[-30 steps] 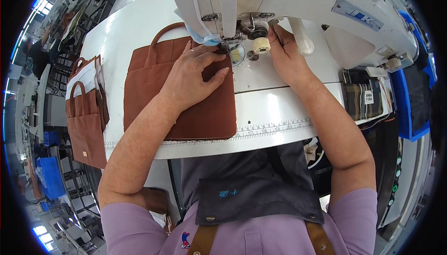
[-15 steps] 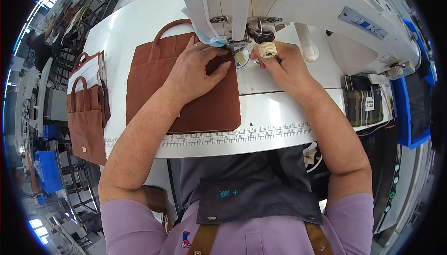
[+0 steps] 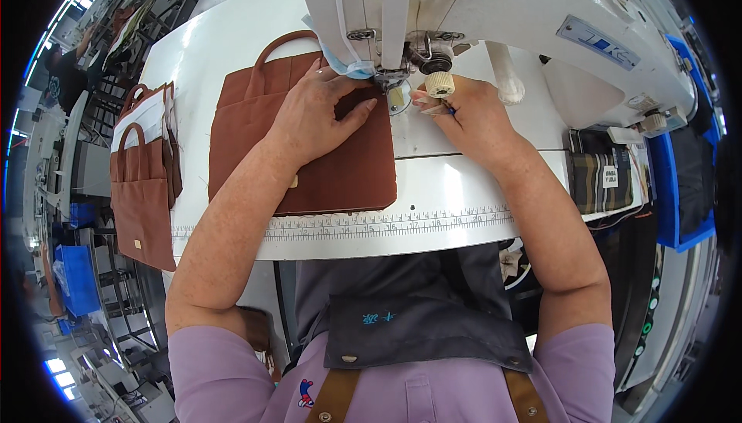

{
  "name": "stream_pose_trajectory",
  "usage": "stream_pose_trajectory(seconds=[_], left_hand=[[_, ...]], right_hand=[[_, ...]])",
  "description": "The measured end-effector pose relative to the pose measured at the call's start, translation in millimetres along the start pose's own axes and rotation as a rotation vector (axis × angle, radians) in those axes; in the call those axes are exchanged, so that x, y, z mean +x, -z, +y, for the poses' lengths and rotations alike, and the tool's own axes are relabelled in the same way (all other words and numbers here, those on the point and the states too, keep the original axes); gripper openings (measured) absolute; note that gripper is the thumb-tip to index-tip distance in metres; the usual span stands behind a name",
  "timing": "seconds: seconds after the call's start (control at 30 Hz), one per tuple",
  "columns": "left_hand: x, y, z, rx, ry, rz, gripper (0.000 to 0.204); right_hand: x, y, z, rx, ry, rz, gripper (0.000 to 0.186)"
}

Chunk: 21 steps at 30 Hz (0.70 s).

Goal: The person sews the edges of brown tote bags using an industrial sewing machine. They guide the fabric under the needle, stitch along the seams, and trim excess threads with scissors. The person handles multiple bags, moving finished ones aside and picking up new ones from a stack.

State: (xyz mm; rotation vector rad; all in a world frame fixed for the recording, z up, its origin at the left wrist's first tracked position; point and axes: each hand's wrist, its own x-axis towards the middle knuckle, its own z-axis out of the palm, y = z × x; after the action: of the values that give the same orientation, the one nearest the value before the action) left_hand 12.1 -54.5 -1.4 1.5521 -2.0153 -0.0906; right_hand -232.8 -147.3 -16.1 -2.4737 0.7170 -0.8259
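A brown bag panel with a looped handle (image 3: pixel 239 137) lies under the white sewing machine (image 3: pixel 510 6), its upper right corner by the needle area (image 3: pixel 393 83). My left hand (image 3: pixel 313 114) rests on the bag, fingers loosely spread and partly bent, tips beside the presser foot and a light blue strip (image 3: pixel 348 64). Just right of the needle, below the cream knob (image 3: pixel 439 81), my right hand (image 3: pixel 475 118) is closed on small thread snips (image 3: pixel 431 108), blades pointing left.
Similar brown bag pieces (image 3: pixel 143 222) are stacked at the table's left. A plaid bundle (image 3: pixel 595 180) and a blue bin (image 3: pixel 665 191) sit at the right. A measuring tape (image 3: pixel 379 224) runs along the front edge. A co-worker (image 3: pixel 62 71) is at the far left.
My right hand has come down and left from behind the knob, and the snips now show in it. The bag and my left hand have shifted slightly.
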Motion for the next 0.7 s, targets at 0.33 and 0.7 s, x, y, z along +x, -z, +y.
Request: stream_pose_trajectory(seconds=[0.33, 0.7], left_hand=[[3.6, -4.4, -12.6, -0.075, -0.024, 0.016, 0.03], [6.5, -3.9, -11.4, -0.069, 0.039, 0.004, 0.029]], right_hand=[[-5.3, 1.0, -10.3, -0.102, 0.224, 0.02, 0.03], [-4.5, -3.4, -20.8, -0.489, 0.072, -0.1, 0.026]])
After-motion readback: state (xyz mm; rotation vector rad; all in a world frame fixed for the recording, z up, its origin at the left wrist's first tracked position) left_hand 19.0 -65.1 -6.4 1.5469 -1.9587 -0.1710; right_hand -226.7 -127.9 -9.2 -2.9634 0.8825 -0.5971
